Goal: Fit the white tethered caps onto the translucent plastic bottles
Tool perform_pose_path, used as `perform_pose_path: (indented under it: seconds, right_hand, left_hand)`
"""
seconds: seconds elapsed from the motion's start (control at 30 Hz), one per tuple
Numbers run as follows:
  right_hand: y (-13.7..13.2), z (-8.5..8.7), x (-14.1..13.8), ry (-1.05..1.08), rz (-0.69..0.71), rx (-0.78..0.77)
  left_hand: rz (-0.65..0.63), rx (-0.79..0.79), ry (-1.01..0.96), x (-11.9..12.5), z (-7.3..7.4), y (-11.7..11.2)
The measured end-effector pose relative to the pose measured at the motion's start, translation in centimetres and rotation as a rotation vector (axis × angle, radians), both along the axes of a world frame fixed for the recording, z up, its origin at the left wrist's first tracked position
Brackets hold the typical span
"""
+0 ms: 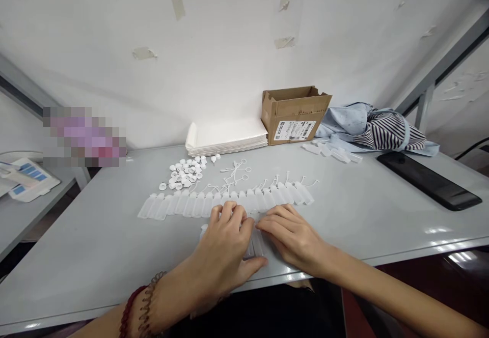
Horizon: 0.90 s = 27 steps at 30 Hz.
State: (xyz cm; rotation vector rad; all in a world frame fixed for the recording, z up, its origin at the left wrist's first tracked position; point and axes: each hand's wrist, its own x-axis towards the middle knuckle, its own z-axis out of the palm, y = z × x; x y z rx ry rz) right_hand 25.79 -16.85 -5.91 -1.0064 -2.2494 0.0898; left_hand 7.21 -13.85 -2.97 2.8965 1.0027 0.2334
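Both my hands rest on the grey table [95, 246] near its front edge. My left hand [225, 246] lies palm down with fingers curled over a few small clear plastic bottles [255, 244]. My right hand [292, 236] lies flat beside it, fingertips touching the same bottles. Just beyond my hands, a long row of clear bottles [191, 204] lies side by side, several with looped white tethers. Behind the row sit a heap of small white caps [185, 172] and loose white loop tethers [237, 170].
A stack of white sheets [225, 137] and an open cardboard box [292, 114] stand at the back. Right of them lie more bottles [332, 152], crumpled blue and striped cloth [382, 129] and a black phone [428, 180]. A second table [23, 210] stands left.
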Motion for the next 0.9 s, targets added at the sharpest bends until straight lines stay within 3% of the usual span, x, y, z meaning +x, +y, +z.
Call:
perform_pose_path:
  seconds: [0.33, 0.67, 0.9]
  right_hand:
    - [0.9, 1.0, 1.8, 0.119, -0.078, 0.046]
    - [1.8, 4.1, 6.1, 0.202, -0.418, 0.078]
    - [3.0, 4.1, 9.2, 0.219, -0.616, 0.126]
  left_hand:
    - [-0.002, -0.009, -0.012, -0.2, -0.1, 0.0]
    - [0.007, -0.011, -0.124, -1.0, -0.7, -0.1]
    - [0.039, -0.071, -0.213, -1.7, 0.6, 0.8]
